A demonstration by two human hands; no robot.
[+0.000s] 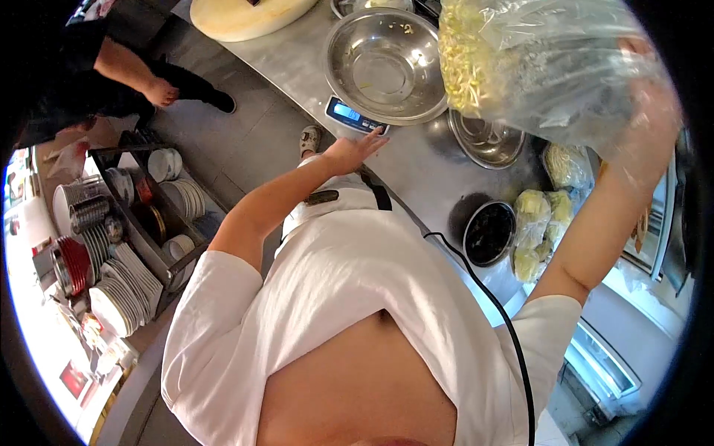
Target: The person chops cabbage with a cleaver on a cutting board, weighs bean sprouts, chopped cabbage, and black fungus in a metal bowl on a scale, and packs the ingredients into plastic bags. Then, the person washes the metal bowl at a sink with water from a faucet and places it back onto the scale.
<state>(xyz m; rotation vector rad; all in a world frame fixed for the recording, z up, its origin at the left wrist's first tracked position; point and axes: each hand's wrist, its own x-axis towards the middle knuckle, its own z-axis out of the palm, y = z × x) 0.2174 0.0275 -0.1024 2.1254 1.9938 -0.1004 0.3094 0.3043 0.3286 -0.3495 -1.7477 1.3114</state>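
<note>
My left hand reaches to the front edge of a digital kitchen scale with a lit blue display. Its fingers are stretched out, with the fingertips at the scale's right end near the buttons. A wide steel bowl rests on the scale, a few small bits stuck to its inside. High on the right, my right hand grips a clear plastic bag of bean sprouts. The bag's plastic partly covers that hand. The sprouts hang at the bag's left end, beside the bowl's rim.
Right of the scale stand a smaller steel bowl, a pot of dark contents and bagged yellowish produce. A round cutting board lies on the steel counter. A dish rack and another person's hand are at left.
</note>
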